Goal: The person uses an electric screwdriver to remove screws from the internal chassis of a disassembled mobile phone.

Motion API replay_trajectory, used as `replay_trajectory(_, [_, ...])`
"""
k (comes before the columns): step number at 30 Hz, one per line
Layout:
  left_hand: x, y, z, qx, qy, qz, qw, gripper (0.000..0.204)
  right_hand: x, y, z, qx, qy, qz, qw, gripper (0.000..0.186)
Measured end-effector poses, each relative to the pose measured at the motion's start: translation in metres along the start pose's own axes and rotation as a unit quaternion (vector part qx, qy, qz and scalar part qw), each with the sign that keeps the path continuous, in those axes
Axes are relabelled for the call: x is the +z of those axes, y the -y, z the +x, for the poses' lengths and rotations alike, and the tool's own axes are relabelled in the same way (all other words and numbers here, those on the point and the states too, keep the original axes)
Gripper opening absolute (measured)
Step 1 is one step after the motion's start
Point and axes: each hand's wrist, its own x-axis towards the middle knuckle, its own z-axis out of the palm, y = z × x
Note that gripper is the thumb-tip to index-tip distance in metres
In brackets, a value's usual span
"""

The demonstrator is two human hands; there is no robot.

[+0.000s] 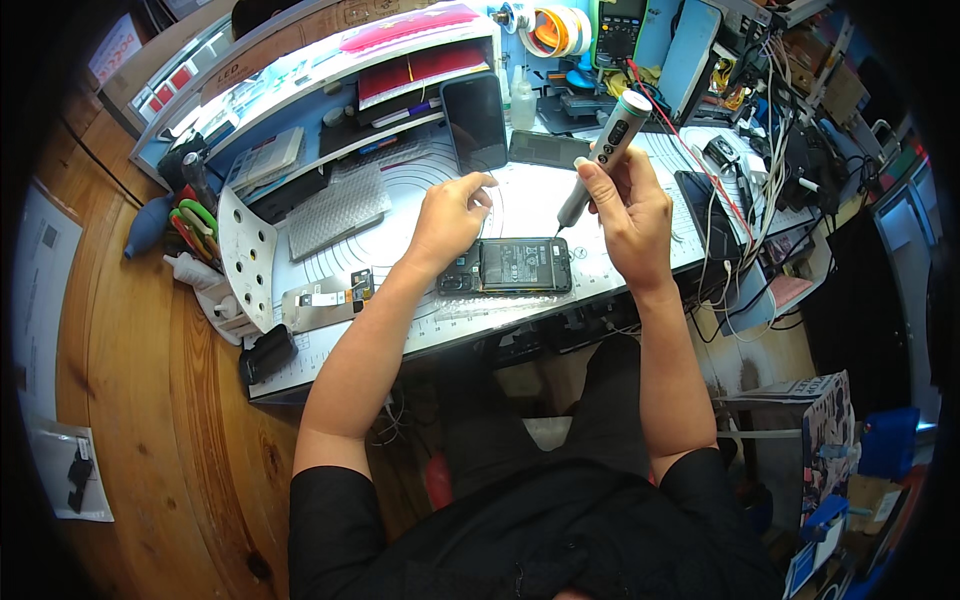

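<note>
An opened smartphone (525,266) with its battery and inner parts bared lies sideways on bubble wrap (500,304) near the desk's front edge. My right hand (637,222) grips a grey electric screwdriver (620,128) with dark buttons, tilted so its thin bit points down at the phone's far right corner. Whether the bit touches the phone is too fine to tell. Beyond the phone's left end hovers my left hand (452,218), its fingers loosely bent and apart, with nothing seen in them.
A dark phone (474,122) leans upright at the back, with another flat device (549,149) beside it. Bubble wrap sheeting (340,210) and a phone part with a flex cable (330,298) lie left. Cables (715,215) and a dark phone (706,212) crowd the right, below a multimeter (619,33).
</note>
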Motion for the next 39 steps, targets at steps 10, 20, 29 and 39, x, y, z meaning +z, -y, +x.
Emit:
replay_trajectory(10, [0.005, 0.007, -0.002, 0.11, 0.002, 0.075, 0.991, 0.034, 0.001, 0.002, 0.001, -0.01, 0.014, -0.014, 1.0, 0.025])
replay_trajectory(20, [0.002, 0.002, -0.001, 0.169, -0.007, 0.072, 0.983, 0.028, 0.008, 0.009, 0.009, 0.001, 0.039, -0.017, 0.999, 0.023])
replay_trajectory(29, [0.002, 0.006, 0.001, 0.168, 0.019, 0.052, 0.984, 0.026, 0.007, 0.007, 0.01, 0.007, 0.05, -0.029, 0.998, 0.026])
replay_trajectory(39, [0.003, -0.001, 0.003, 0.187, 0.049, 0.079, 0.978, 0.027, 0.005, 0.005, 0.008, -0.004, 0.045, -0.03, 0.999, 0.025])
